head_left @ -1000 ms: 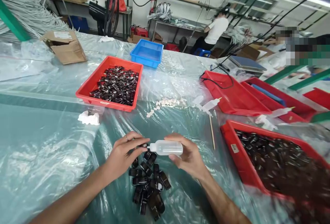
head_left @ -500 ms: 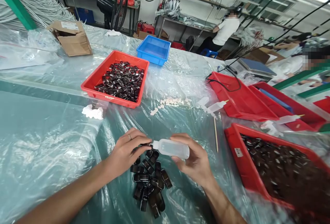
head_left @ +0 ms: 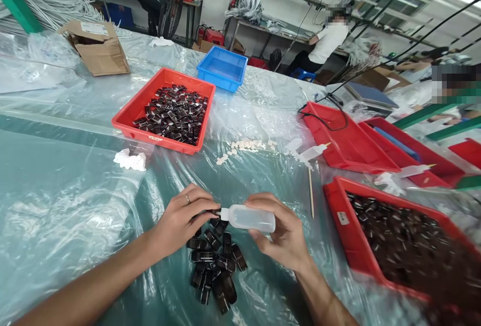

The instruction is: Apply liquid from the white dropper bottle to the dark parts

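My right hand (head_left: 280, 231) is wrapped round a translucent white squeeze bottle (head_left: 251, 218), which lies sideways with its nozzle end toward the left. Between the fingertips of my left hand (head_left: 188, 218) is a small black plastic part (head_left: 215, 211), mostly covered by the fingers. The bottle's nozzle end meets this part; its very tip is hidden. Just below both hands, a loose pile of glossy black plastic parts (head_left: 214, 266) rests on the plastic-covered table (head_left: 93, 206).
A red tray (head_left: 158, 139) of black parts stands beyond my left hand, with a blue bin (head_left: 221, 73) behind it. To the right are a fuller red bin (head_left: 340, 231), red trays (head_left: 345, 140), a thin stick (head_left: 311, 193) and another squeeze bottle (head_left: 313, 152). Crumpled white tissue (head_left: 130, 159) lies left.
The view has shifted slightly, so the surroundings sit a little further left and higher. Both hands keep nearly the same pose, with bottle and black part still together.
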`<action>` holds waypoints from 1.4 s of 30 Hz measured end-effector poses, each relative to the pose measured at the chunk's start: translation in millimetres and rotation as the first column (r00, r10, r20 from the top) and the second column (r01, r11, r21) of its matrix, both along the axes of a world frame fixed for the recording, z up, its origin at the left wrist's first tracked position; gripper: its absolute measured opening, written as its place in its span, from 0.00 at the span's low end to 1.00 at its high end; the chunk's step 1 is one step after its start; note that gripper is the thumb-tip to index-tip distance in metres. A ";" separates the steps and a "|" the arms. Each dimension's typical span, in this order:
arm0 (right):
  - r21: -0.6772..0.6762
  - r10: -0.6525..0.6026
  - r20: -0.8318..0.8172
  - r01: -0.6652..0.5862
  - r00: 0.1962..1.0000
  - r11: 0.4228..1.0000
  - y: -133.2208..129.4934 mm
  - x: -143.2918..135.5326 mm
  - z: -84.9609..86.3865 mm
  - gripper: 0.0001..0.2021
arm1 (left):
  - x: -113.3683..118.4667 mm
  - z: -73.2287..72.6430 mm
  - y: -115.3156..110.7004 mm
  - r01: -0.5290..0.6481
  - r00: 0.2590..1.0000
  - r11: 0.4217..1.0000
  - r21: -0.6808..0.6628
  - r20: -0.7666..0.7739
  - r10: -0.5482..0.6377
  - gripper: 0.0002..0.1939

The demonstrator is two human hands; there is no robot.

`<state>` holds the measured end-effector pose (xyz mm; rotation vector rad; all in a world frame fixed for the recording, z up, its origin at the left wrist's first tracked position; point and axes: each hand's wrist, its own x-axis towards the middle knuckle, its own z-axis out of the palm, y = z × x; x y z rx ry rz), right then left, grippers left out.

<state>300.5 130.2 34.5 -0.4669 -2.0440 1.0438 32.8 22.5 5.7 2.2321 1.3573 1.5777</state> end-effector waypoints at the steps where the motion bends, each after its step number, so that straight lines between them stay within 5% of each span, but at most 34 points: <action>1: 0.002 -0.002 0.005 0.002 1.000 1.000 -0.1 0.3 0.5 0.32 | 0.1 0.0 0.2 0.003 1.000 1.000 0.005 -0.003 -0.003 0.07; 18: 0.017 -0.100 0.017 0.100 0.995 0.995 -14.5 -0.5 -0.8 0.33 | -0.7 0.8 -2.6 -0.003 1.000 0.999 -0.048 0.015 0.004 0.06; 24: -0.244 -0.120 -0.094 0.094 0.988 0.965 -6.2 1.9 -8.8 0.15 | 0.7 3.8 -6.6 0.081 0.994 0.979 -0.190 0.086 -0.065 0.08; 29: -0.412 -0.211 -0.099 0.153 0.972 0.898 -0.8 3.5 -19.8 0.17 | 1.0 10.4 -11.9 0.061 0.997 0.926 -0.374 0.070 -0.037 0.11; 33: -0.388 -0.225 -0.083 0.176 0.971 0.904 -1.1 2.5 -20.9 0.17 | 0.1 6.0 -9.4 0.087 0.992 0.908 -0.409 0.122 -0.040 0.17; 42: -0.268 -0.126 -0.077 0.101 0.989 0.958 -5.0 -1.8 -11.0 0.14 | -1.7 1.9 -4.4 0.038 0.955 0.894 -0.446 0.278 0.098 0.02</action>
